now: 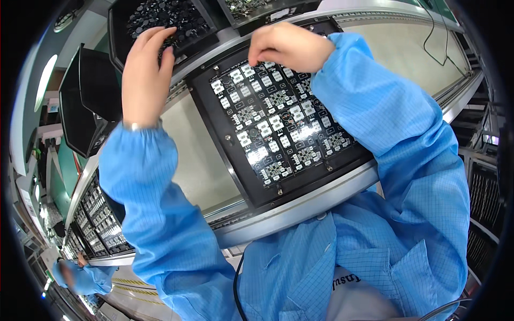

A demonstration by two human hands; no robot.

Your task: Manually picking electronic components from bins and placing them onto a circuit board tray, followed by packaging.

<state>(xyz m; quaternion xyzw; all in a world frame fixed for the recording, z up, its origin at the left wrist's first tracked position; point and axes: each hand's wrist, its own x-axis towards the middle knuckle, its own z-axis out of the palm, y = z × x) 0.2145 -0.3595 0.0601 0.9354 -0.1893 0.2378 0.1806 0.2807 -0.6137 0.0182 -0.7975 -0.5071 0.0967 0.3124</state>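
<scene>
My left hand [145, 75] reaches over the near edge of a black bin [122, 37] full of small black round parts [160, 18]. Its fingers are bent, with a gap between thumb and fingertips, and I see nothing held there. A black carrier frame [217, 128] holds a panel of circuit boards [278, 115] with rows of white square components. Over the panel's far edge is my right hand [289, 47], its fingers curled and pinched down close to the boards. Whatever lies between those fingertips, if anything, is hidden.
The frame rests on a conveyor with metal side rails [300, 195]. Another bin [251, 9] with small shiny parts stands at the back. An empty-looking black box [88, 101] stands left. More boards [101, 219] lie along the line, near a person in blue [85, 277]. A black cable [436, 43] crosses far right.
</scene>
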